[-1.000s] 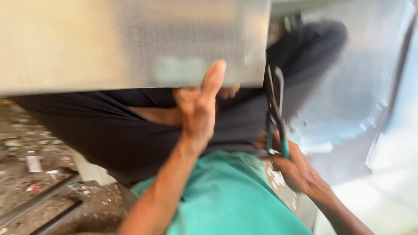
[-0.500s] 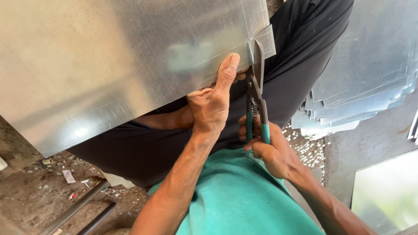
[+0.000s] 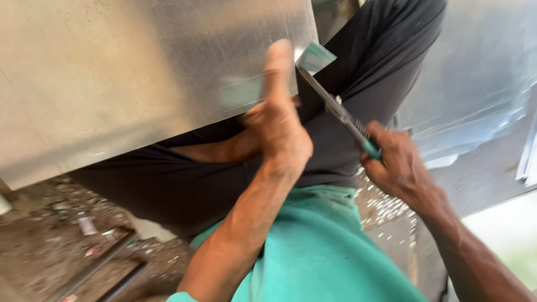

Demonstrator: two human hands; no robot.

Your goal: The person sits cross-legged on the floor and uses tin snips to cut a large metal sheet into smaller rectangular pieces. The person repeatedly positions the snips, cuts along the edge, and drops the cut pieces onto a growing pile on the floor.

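Dirt floor (image 3: pixel 50 240) littered with debris at 8 o'clock, stacked metal sheets (image 3: pixel 475 84) at 2 o'clock. Left hand (image 3: pixel 277 126) is gripping the galvanised sheet (image 3: pixel 140 72) edge, thumb pressing on top. Right hand (image 3: pixel 394 165) is clenching green-handled snips (image 3: pixel 335 112), blades biting the sheet corner at 12 o'clock.

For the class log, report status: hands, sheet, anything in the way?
Left hand gripping metal sheet edge, thumb up. Right hand closed on snips, blades at sheet corner. Cut strip curling beside blades.
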